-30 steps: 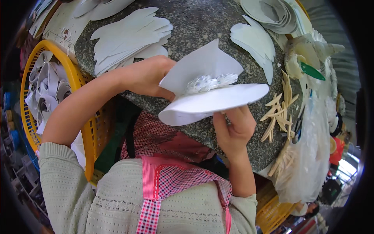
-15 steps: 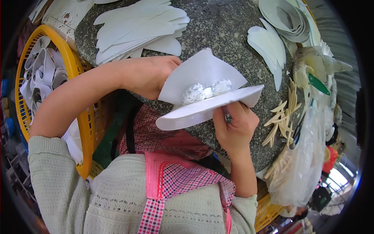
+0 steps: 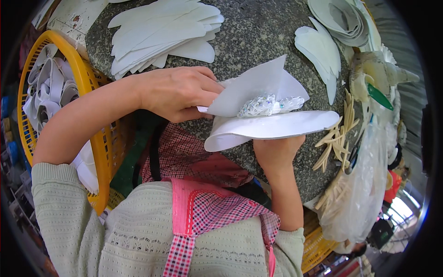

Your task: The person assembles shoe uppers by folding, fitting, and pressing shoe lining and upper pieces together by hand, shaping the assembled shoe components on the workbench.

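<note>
A white, stiff, folded sheet piece (image 3: 272,127), resembling a shoe upper, is held up over the stone tabletop between my hands. Across its fold sits a sparkling, bow-shaped ornament (image 3: 270,105) of clear beads. My left hand (image 3: 184,92) is closed on the raised back part at its left edge, the fingertips partly behind it. From below, my right hand (image 3: 278,154) supports the lower flap; its fingers are hidden under the piece but appear closed on it.
A stack of flat white cut pieces (image 3: 161,34) lies at the far left of the stone table (image 3: 258,37). More white pieces (image 3: 318,53), pale slender strips (image 3: 337,143) and a clear plastic bag (image 3: 357,184) are at right. A yellow basket (image 3: 83,69) holds white curled pieces.
The white piece has shifted right and turned. My left hand has come more into view at its left edge; my right fingers have slipped out of sight beneath the flap.
</note>
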The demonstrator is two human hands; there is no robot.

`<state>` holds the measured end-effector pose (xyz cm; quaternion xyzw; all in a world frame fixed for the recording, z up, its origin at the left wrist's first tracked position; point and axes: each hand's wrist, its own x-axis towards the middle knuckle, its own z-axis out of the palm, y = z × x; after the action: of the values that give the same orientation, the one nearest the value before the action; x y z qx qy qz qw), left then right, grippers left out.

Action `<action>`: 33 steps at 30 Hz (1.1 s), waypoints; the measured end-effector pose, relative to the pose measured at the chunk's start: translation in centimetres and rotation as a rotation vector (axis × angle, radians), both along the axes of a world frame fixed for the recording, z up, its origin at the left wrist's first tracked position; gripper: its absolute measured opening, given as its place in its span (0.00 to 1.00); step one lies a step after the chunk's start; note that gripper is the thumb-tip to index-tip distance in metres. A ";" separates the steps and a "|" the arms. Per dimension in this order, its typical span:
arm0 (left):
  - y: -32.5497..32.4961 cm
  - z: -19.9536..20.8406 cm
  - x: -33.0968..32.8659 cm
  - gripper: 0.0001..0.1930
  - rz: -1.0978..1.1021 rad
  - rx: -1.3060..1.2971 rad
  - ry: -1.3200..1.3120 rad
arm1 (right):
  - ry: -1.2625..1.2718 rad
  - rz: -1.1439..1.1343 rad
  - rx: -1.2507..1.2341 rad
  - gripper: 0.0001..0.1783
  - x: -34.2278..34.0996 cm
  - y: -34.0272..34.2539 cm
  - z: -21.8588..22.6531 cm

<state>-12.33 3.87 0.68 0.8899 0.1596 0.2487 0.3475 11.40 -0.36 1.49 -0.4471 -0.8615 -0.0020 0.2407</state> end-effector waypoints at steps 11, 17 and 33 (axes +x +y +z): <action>0.3 -1.1 0.1 0.11 -0.040 0.089 0.105 | 0.035 -0.120 -0.061 0.08 -1.0 0.0 0.0; 0.2 -1.4 1.0 0.13 -0.004 0.134 0.104 | -0.003 -0.115 0.003 0.08 -1.2 0.2 -0.1; 1.1 0.6 2.6 0.10 0.042 -0.058 0.203 | 0.451 -0.284 -0.540 0.08 0.2 1.7 -0.2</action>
<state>-9.68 4.97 1.33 0.8965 0.2198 0.1597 0.3499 11.62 1.31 1.31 -0.5987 -0.6858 0.2901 0.2952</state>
